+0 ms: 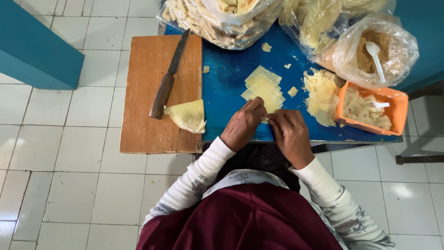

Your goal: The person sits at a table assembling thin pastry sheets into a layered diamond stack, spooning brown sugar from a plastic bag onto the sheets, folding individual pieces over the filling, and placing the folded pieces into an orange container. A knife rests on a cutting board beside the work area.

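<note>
The person wears a white ribbed long-sleeved top with grey printed patterns along the upper sleeves, under a dark maroon garment; both hands are bare, without rings or gloves

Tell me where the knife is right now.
In the head view, the knife lies diagonally on the wooden board at the left, its handle end beside a folded wrapper wedge, well left of both hands.

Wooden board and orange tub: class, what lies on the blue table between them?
In the head view, between the wooden board and orange tub: stacked dough squares, crumbs, and a wrapper pile.
</note>
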`<move>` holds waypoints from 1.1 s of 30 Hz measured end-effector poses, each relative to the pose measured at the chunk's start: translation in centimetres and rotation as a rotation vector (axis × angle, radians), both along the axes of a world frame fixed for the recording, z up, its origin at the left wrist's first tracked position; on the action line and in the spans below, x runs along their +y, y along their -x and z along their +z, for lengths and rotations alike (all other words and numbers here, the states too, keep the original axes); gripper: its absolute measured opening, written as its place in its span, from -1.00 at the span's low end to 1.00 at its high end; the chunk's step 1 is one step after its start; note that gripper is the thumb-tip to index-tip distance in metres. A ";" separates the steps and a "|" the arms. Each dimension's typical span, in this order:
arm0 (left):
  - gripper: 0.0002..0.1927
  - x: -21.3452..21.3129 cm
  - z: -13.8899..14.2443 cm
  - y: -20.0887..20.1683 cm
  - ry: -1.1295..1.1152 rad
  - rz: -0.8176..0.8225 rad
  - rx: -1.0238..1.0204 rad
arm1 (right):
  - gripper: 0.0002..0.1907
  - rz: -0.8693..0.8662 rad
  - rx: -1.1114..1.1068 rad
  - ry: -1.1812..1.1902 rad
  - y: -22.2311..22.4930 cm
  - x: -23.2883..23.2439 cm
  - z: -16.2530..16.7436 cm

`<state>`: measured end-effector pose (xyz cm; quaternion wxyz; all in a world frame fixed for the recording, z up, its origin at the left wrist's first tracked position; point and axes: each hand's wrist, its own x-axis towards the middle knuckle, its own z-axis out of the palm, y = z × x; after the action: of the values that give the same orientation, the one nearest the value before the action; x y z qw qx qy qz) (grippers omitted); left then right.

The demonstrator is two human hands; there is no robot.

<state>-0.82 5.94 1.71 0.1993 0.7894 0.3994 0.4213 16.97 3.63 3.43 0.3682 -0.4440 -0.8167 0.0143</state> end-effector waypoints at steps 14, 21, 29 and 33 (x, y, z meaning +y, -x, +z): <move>-0.94 1.6 -0.4 0.2 0.111 -0.058 -0.062 | -0.88 0.022 -0.039 0.066 -0.8 1.5 0.1; -0.91 2.0 -0.4 -0.2 -0.028 -0.039 -0.081 | -0.89 -0.046 -0.041 0.059 -0.5 1.7 -0.5; -0.86 0.1 -0.6 -1.0 -0.020 0.143 0.009 | -0.55 -0.125 -0.264 -0.072 -0.6 -0.8 -1.1; -0.64 -2.2 -0.9 -0.8 -0.085 0.183 0.095 | -0.62 -0.169 -0.332 -0.049 -0.7 -0.5 -1.1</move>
<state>0.03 3.76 0.85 0.1070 0.7767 0.4604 0.4163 17.66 3.14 2.31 0.2391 -0.4984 -0.8260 -0.1099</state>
